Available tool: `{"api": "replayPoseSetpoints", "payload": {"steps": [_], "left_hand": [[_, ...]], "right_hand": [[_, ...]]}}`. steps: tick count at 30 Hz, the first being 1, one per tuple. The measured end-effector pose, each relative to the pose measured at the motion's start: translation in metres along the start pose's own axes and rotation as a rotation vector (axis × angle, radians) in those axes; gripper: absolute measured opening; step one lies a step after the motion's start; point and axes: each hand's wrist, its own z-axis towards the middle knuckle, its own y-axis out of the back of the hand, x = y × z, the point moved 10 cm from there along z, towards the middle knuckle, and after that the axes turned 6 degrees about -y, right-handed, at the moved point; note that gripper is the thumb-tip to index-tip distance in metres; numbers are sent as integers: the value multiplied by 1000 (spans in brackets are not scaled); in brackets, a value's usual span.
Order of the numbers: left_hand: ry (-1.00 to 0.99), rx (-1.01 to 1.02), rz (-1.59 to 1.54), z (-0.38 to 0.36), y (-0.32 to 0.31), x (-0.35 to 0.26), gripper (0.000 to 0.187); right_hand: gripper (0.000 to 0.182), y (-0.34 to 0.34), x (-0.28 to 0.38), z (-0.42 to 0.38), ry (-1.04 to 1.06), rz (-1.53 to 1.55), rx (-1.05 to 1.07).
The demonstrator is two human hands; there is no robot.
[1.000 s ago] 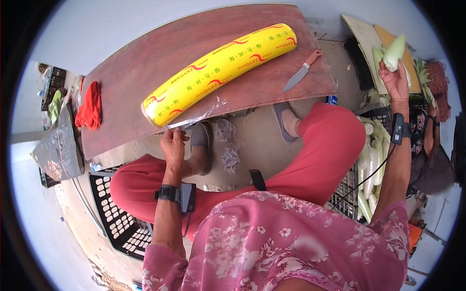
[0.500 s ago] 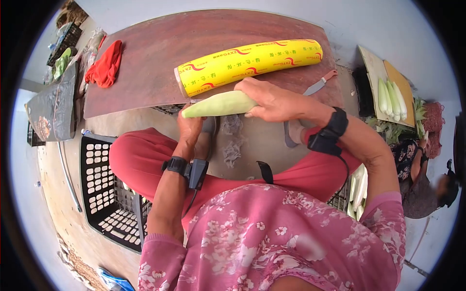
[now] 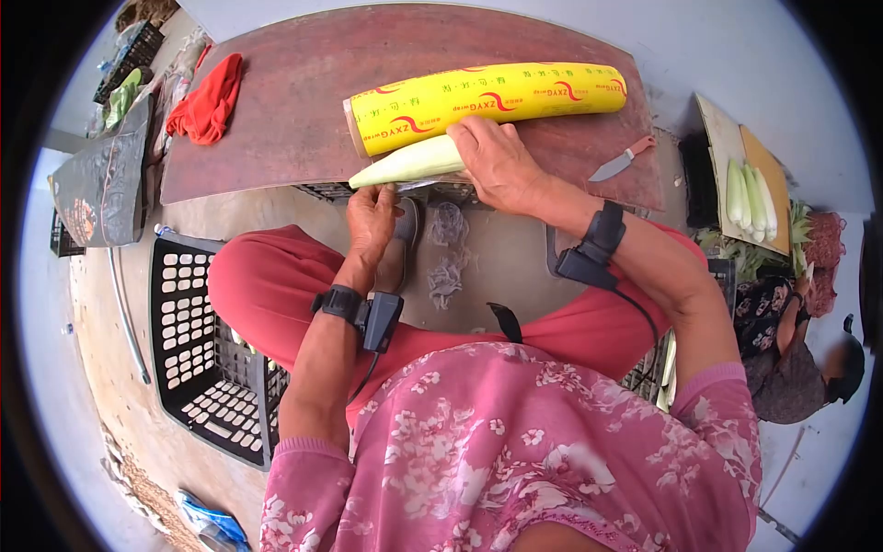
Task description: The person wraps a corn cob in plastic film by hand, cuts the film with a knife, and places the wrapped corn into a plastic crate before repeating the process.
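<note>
Corn [image 3: 409, 165] has moved nearer the roll [image 3: 492, 103], right hand [image 3: 501, 164] clasping it overhand, left hand's [image 3: 372, 219] hold unclear.

Crumpled red cloth [image 3: 207, 101]; slotted black crate [image 3: 184, 354]; thin grey rod [image 3: 128, 313] nearby

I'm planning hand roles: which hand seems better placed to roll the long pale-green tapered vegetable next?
Likely the right hand: it rests on the vegetable, whereas the left hand is by its narrow tip.

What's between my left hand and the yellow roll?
In the head view, a pale green vegetable, held in the right hand, lies between the left hand and the yellow roll.
</note>
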Motion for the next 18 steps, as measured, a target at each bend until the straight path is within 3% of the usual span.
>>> {"api": "replayPoseSetpoints", "payload": {"steps": [3, 10, 18], "left_hand": [[31, 6, 34, -2, 0, 0, 22], [111, 20, 101, -13, 4, -10, 22], [352, 26, -465, -30, 4, -28, 15]], "right_hand": [[53, -12, -15, 3, -84, -18, 84], [52, -20, -19, 3, -43, 29, 95], [46, -21, -20, 10, -92, 65, 231]]}}
